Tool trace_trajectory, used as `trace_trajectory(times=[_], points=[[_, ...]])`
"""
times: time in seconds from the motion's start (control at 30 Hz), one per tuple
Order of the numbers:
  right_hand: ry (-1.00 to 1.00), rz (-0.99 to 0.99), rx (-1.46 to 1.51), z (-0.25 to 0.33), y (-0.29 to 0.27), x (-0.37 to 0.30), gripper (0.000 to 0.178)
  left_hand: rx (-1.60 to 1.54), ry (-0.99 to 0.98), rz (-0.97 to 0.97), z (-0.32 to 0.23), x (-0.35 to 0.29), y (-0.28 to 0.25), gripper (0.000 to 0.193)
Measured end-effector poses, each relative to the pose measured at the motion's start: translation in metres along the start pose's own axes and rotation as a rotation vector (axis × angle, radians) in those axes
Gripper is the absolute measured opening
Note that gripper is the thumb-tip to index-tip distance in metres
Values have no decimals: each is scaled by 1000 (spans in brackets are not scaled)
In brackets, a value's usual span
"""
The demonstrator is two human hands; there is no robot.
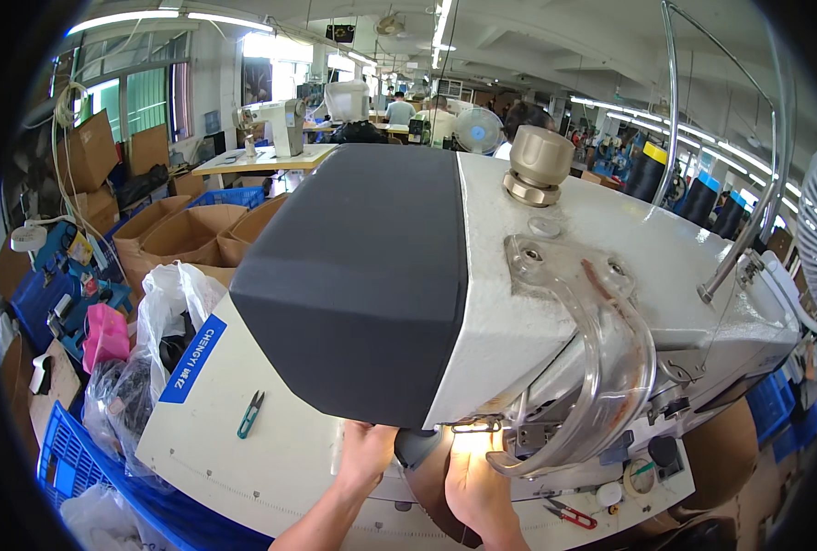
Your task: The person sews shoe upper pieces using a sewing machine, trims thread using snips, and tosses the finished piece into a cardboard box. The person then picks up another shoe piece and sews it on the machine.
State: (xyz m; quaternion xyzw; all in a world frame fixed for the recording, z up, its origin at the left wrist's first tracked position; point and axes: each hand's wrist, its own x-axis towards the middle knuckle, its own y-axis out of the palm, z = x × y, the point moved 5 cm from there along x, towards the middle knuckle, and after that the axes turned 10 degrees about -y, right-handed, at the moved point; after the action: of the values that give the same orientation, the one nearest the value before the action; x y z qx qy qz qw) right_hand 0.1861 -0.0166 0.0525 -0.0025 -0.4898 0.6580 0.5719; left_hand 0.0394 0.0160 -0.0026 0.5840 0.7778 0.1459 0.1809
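Under the head of a large white sewing machine (555, 211) with a dark grey end cover (362, 275), both of my hands are at a piece of brown sheet material (429, 485). A dark grey part (417, 450) shows beside its upper end; I cannot tell if it belongs to the piece. My left hand (369, 452) is curled at the left of it, its fingertips hidden by the cover. Brightly lit by the machine's lamp, my right hand (475, 482) presses closed on the piece's right side. A clear plastic guard (610, 367) curves close to the right hand.
Green-handled thread snips (250, 415) lie left on the white table (215, 455); red-handled snips (571, 514) and a tape roll (639, 477) lie right. Thread cones (647, 172) stand behind the machine. Plastic bags (119, 404), a blue crate (68, 459) and cardboard boxes (183, 234) crowd the left.
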Motion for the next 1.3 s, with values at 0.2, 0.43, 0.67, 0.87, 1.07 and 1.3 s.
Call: trace_trajectory(times=[0.2,0.43,0.67,0.87,1.07,1.3], points=[[-108,-109,-171,28,-6,-12,27,40,-17,1,8,9,-2,16],[51,69,-542,26,33,-40,72,-9,-44,15,16,12,-10,22],[39,43,-513,19,27,-33,61,-9,-7,-4,15,18,-6,24],[-136,-29,-547,16,10,-29,45,-59,202,0,-8,-7,8,13],[-52,178,-394,-1,12,-27,41,-50,254,-81,-11,-9,10,7],[-115,324,-282,-33,13,-27,39,-6,312,-137,5,-8,-1,25]])
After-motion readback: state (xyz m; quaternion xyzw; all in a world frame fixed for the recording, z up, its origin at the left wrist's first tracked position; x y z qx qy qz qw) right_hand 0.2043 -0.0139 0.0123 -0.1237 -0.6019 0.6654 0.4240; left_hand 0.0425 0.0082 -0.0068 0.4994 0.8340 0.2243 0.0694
